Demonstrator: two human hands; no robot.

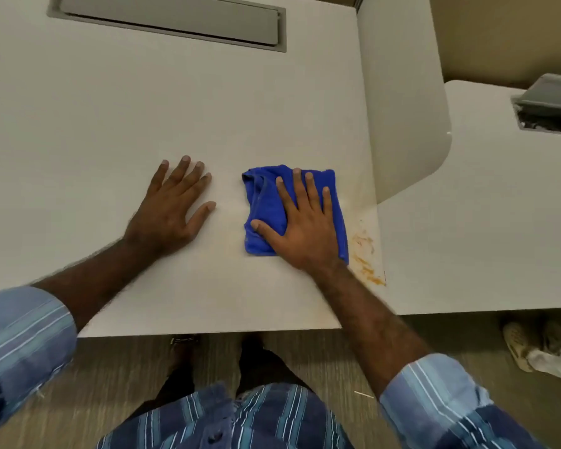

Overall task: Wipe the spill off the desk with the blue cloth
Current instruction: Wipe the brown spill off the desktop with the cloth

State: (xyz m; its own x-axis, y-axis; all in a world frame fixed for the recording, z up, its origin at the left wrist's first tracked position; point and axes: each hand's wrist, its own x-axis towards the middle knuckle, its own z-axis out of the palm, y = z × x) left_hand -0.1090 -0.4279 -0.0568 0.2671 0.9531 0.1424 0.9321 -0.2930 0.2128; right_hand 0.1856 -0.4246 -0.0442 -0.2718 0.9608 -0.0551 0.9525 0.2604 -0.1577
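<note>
A folded blue cloth (266, 202) lies flat on the white desk (110, 124), right of centre. My right hand (305, 228) presses down on the cloth, palm flat and fingers spread. An orange-brown smear of spill (366, 257) streaks the desk just right of the cloth, by the desk's right edge, apart from the cloth's edge. My left hand (172, 209) rests flat on the bare desk to the left of the cloth, fingers apart, holding nothing.
A grey cable hatch (169, 21) is set in the desk at the back. A curved white divider panel (405, 108) stands at the right, with a second desk (467, 222) beyond it. The front edge (208, 332) is close to my body.
</note>
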